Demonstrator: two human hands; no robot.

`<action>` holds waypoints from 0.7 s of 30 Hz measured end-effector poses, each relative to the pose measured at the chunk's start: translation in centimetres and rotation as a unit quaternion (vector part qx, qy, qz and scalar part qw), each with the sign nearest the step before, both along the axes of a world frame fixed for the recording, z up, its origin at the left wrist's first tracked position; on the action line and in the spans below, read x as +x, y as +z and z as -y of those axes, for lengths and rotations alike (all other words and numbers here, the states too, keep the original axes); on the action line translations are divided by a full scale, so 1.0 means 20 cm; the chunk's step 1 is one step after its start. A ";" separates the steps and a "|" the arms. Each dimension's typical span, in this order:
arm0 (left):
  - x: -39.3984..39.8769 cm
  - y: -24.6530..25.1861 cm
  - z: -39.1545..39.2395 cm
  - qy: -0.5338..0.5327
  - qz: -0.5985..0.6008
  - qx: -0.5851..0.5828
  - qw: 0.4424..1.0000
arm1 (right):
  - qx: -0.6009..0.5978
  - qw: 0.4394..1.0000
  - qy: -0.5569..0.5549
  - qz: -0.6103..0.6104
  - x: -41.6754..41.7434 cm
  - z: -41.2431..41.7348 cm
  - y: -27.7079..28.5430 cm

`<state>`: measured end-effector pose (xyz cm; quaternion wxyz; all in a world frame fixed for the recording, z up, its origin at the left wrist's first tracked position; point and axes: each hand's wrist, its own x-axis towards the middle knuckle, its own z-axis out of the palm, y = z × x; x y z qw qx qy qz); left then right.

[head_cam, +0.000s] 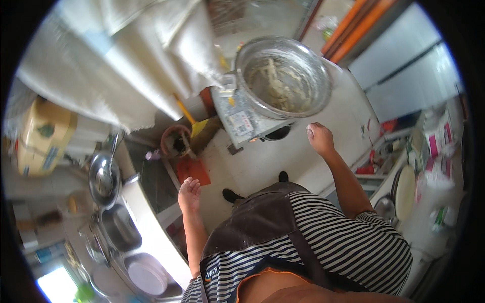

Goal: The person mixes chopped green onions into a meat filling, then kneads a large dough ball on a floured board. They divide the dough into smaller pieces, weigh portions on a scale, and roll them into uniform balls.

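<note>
A large shiny mixing bowl (261,104) stands before me, with pale, wet dough-like streaks (280,85) over its inside. It rests on a low speckled grey stand (246,113) that bears a printed label. My right hand (320,138) hovers just below the bowl's near right side, apart from it. Its fingers are curled in, and nothing shows in them; pale residue marks the fingertips. Lower on the left, my left hand (189,195) is in the air with loosely bent fingers and nothing in it. A dark apron (257,223) covers my striped shirt.
Left is a counter with a steel wok (104,180), a sink basin (121,227) and a pale round basin (147,275). A pink bin (166,142) and yellow dustpan or broom (199,127) stand on the floor. White cloth (151,49) hangs upper left; a fridge (413,75) stands right.
</note>
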<state>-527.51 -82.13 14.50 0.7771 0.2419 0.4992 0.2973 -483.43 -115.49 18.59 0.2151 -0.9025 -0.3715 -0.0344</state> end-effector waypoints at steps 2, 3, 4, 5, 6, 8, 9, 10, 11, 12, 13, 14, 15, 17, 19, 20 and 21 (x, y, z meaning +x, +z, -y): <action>0.62 0.00 0.32 -0.053 -0.022 0.018 0.998 | 0.009 0.999 -0.039 -0.020 0.43 0.51 -0.16; 0.92 -0.02 0.54 -0.077 -0.005 0.025 0.997 | 0.020 0.999 -0.041 0.002 0.68 0.78 -0.21; 1.20 -0.02 0.78 -0.093 0.025 0.041 0.994 | 0.038 0.998 -0.036 0.038 0.93 1.06 -0.23; 1.60 0.00 1.00 -0.135 0.018 0.054 0.989 | 0.026 0.996 -0.085 0.014 1.17 1.44 -0.36; 1.93 0.01 1.22 -0.142 -0.003 0.050 0.989 | 0.026 0.993 -0.114 0.012 1.40 1.76 -0.44; 2.61 0.04 1.77 -0.164 -0.033 0.062 0.984 | 0.083 0.985 -0.151 0.033 1.90 2.36 -0.54; 2.89 -0.08 1.98 -0.201 -0.016 0.073 0.977 | 0.072 0.983 -0.170 -0.005 2.13 2.63 -0.61; 3.23 -0.11 2.26 -0.197 -0.021 0.069 0.978 | 0.059 0.979 -0.192 -0.025 2.42 2.91 -0.65; 3.56 -0.12 2.55 -0.196 -0.034 0.065 0.978 | 0.083 0.977 -0.193 -0.028 2.70 3.16 -0.67; 3.82 -0.20 2.79 -0.204 -0.061 0.052 0.976 | 0.094 0.975 -0.194 -0.056 2.93 3.40 -0.70; 4.10 -0.25 2.98 -0.216 -0.069 0.058 0.972 | 0.112 0.974 -0.191 -0.056 3.20 3.61 -0.67; 4.37 -0.29 3.16 -0.226 -0.077 0.065 0.969 | 0.126 0.972 -0.193 -0.041 3.45 3.81 -0.67; 4.64 -0.30 3.33 -0.243 -0.093 0.064 0.963 | 0.133 0.970 -0.202 -0.035 3.67 4.00 -0.68; 5.20 -0.30 3.60 -0.262 -0.103 0.071 0.957 | 0.156 0.963 -0.216 -0.040 4.13 4.32 -0.68; 5.70 -0.36 3.78 -0.281 -0.091 0.093 0.951 | 0.191 0.956 -0.216 -0.057 4.61 4.57 -0.65; 5.97 -0.41 3.85 -0.259 -0.099 0.104 0.955 | 0.191 0.956 -0.214 -0.057 4.86 4.67 -0.66; 6.25 -0.47 3.94 -0.264 -0.096 0.103 0.954 | 0.186 0.957 -0.214 -0.055 5.12 4.76 -0.65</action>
